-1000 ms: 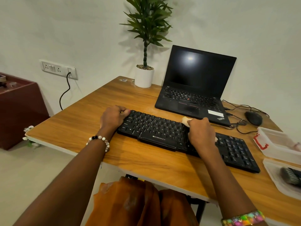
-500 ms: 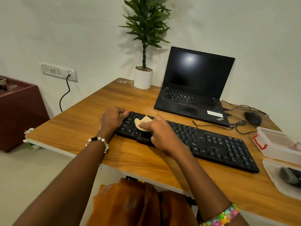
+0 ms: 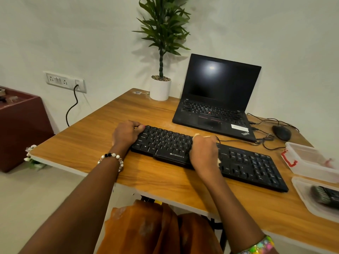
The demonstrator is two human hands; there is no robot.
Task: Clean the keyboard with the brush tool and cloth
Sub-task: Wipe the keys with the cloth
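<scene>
A black keyboard (image 3: 247,165) lies across the wooden desk (image 3: 102,143). My left hand (image 3: 125,133) grips its left end, fingers curled over the top corner. My right hand (image 3: 204,153) presses down on the middle of the keys, closed over a pale cloth (image 3: 218,160); only small bits of the cloth peek out past the fingers and at the hand's right side. A dark brush tool (image 3: 325,196) lies in a clear tray (image 3: 304,195) at the right edge of the desk.
An open black laptop (image 3: 216,99) stands behind the keyboard, with a potted plant (image 3: 160,88) to its left. A mouse (image 3: 281,132) and loose cables lie at the back right. A clear box with a red latch (image 3: 310,160) sits right of the keyboard.
My right hand with the cloth swept from the keyboard's middle to its left end, then back right to the middle. My left hand stayed on the left end.
</scene>
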